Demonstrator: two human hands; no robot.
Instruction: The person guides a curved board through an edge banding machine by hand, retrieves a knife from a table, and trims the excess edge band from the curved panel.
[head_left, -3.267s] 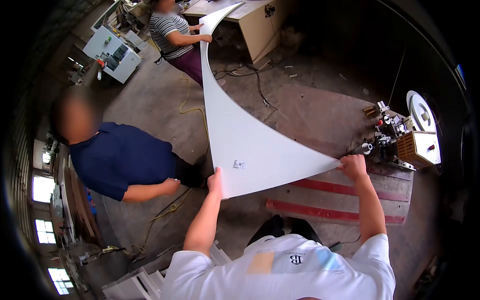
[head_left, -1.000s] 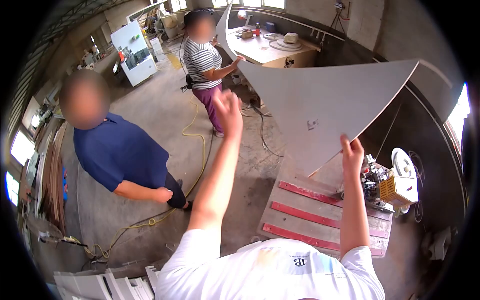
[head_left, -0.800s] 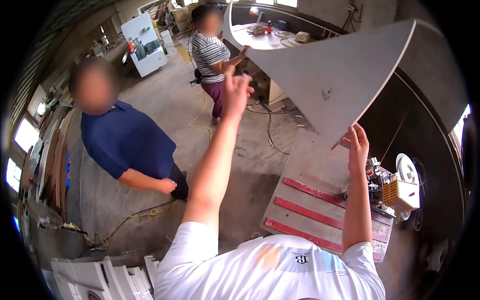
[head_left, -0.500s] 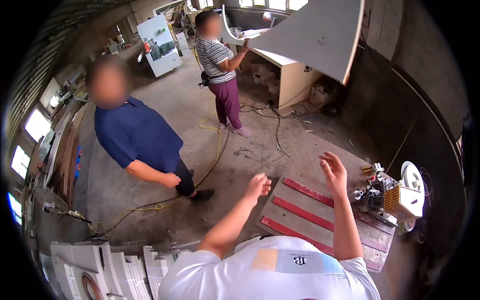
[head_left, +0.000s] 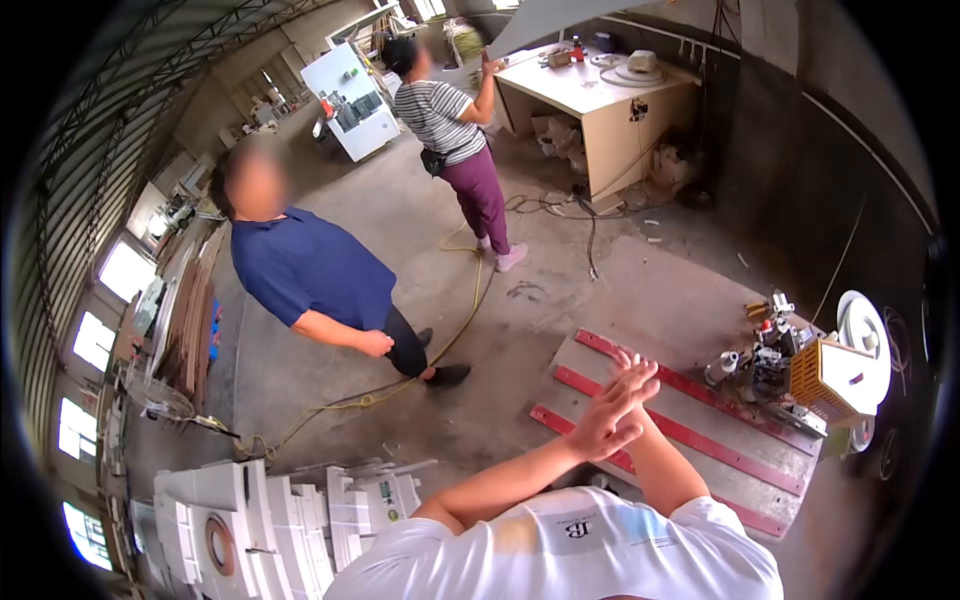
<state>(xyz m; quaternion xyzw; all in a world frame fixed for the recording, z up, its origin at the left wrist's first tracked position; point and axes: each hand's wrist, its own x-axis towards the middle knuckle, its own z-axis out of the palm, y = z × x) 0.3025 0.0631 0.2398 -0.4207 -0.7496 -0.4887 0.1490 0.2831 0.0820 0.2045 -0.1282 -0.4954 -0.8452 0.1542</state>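
Observation:
In front of my chest, my left hand (head_left: pixel 608 418) reaches across to the right with its fingers stretched out and its thumb apart. Behind it my right hand (head_left: pixel 622 358) is mostly hidden; its fingertips look extended and a little blurred. The two hands overlap, palm towards palm, and seem to touch. Neither one shows anything held. Below and beyond them lies a grey worktable (head_left: pixel 640 290) with several red strips (head_left: pixel 690 433) running across it.
A machine with a yellow basket (head_left: pixel 808 372) and a white reel (head_left: pixel 862 330) stands on the worktable's right. A person in a navy shirt (head_left: pixel 315 260) and a person in a striped top (head_left: pixel 445 120) stand ahead. White panels (head_left: pixel 285 520) are stacked lower left; a yellow hose (head_left: pixel 370 400) crosses the floor.
My hands, apart before, have come together over the worktable. The view has shifted left. The person in the striped top has moved the large white panel up and away.

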